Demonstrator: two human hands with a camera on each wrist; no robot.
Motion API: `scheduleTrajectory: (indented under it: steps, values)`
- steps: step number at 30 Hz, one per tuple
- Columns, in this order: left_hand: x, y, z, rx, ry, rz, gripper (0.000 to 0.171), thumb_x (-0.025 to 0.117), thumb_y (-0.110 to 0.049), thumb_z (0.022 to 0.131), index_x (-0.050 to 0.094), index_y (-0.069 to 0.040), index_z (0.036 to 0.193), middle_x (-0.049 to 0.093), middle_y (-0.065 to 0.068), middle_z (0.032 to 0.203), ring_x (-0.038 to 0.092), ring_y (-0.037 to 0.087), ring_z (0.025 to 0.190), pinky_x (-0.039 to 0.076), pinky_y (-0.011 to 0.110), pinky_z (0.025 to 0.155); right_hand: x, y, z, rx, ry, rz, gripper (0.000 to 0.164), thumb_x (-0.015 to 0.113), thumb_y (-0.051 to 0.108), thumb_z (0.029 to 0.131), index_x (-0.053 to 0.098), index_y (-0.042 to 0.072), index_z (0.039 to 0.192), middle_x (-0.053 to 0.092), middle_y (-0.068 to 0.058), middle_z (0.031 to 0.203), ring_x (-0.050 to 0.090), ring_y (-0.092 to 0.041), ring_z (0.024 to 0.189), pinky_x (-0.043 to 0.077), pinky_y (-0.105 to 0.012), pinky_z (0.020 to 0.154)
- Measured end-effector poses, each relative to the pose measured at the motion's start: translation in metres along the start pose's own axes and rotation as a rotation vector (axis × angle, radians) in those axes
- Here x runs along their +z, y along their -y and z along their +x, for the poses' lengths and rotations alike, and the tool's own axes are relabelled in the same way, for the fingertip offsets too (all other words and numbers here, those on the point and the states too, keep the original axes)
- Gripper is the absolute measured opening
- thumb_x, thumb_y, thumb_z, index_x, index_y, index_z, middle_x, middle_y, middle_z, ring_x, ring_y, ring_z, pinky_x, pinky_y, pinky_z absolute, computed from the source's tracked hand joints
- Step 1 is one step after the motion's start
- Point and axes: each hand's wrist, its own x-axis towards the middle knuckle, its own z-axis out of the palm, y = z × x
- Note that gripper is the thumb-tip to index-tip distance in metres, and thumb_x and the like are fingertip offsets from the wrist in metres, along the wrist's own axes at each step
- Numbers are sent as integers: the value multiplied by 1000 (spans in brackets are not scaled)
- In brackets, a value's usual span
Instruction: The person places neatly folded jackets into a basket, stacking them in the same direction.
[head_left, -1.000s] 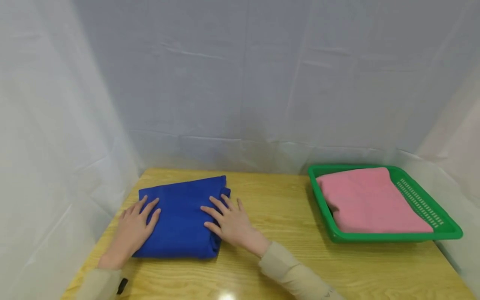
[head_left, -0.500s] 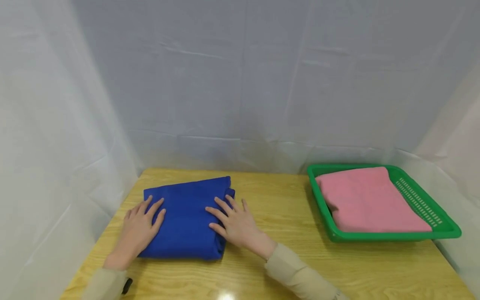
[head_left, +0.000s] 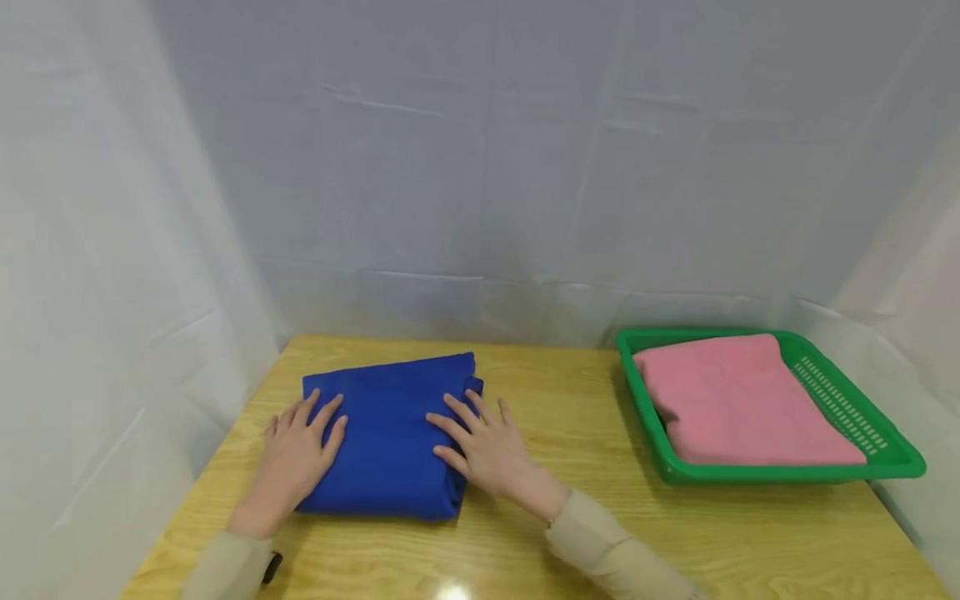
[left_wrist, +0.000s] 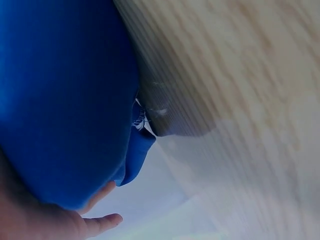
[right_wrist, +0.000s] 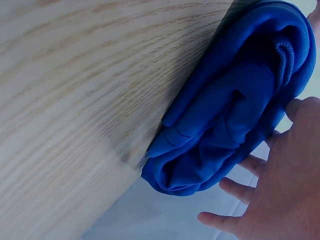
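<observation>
A blue folded cloth (head_left: 390,442), thick and several layers deep, lies on the left half of the table. My left hand (head_left: 296,454) rests with spread fingers on its left side. On the right side my right hand (head_left: 495,454) lies with fingers spread, tips on the top layer. Rolled and tucked layers of the blue cloth (right_wrist: 215,115) show at its right end in the right wrist view, beside the thumb and fingers. In the left wrist view the blue cloth (left_wrist: 70,100) bulges over the table, a bit of loose white stitching at its edge.
A green plastic basket (head_left: 795,475) with slotted sides stands at the right of the wooden table (head_left: 555,392). In it lies a folded pink cloth (head_left: 742,404). White sheeting (head_left: 480,208) hangs behind the table and along both sides.
Both hands have moved a little to the right, and the blue cloth has slid along the table with them. The basket and pink cloth have stayed in place.
</observation>
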Motion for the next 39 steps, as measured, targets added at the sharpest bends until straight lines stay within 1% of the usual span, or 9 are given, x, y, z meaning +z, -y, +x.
scheduleTrajectory:
  steps: [7,11,14,17,20,25,31,39]
  values:
    - [3,-5,0,23,-39,6,50,46,-38,108,54,-7,147,39,31,153,34,53,139,21,76,109,-1,-3,-5,15,24,-5,54,32,56,107,35,37,158,32,1,165,30,-32,151,32,-64,113]
    - [3,-9,1,42,-51,17,49,48,-35,107,54,-6,146,40,32,152,36,54,137,25,72,109,0,-5,-7,15,11,-5,54,33,56,107,36,37,158,32,0,165,31,-32,150,33,-65,113]
    - [3,-13,1,52,-48,36,49,48,-34,107,54,-5,146,40,33,152,38,54,136,29,69,109,-1,-7,-10,18,9,4,54,34,55,107,37,36,157,33,-1,164,31,-33,150,33,-65,112]
    - [4,-18,2,55,-40,48,49,49,-34,107,54,-5,147,40,33,152,38,54,136,29,68,110,-3,-9,-15,25,12,23,53,36,55,107,38,36,157,33,-1,164,31,-34,150,33,-66,112]
    - [7,-21,3,55,-42,47,49,48,-34,107,54,-5,147,40,33,152,38,54,136,30,68,110,-4,-12,-19,25,2,36,53,37,54,107,40,35,156,34,-2,163,32,-35,150,34,-67,111]
    - [13,-26,5,54,-66,30,49,50,-34,107,54,-5,146,42,33,151,39,53,136,29,68,110,-4,-17,-24,25,-9,34,53,38,53,107,40,34,156,35,-3,163,32,-35,149,34,-67,111]
    - [15,-34,6,66,-88,26,48,53,-33,105,56,-5,144,44,32,149,41,54,134,31,69,108,-2,-24,-30,23,-22,32,53,39,53,107,40,34,156,35,-3,163,32,-35,149,33,-67,111]
    - [16,-47,10,77,-64,30,48,52,-35,106,56,-6,145,44,31,150,42,53,134,33,68,108,2,-32,-41,55,-9,55,53,38,53,107,38,35,157,33,-1,164,30,-35,150,31,-68,112]
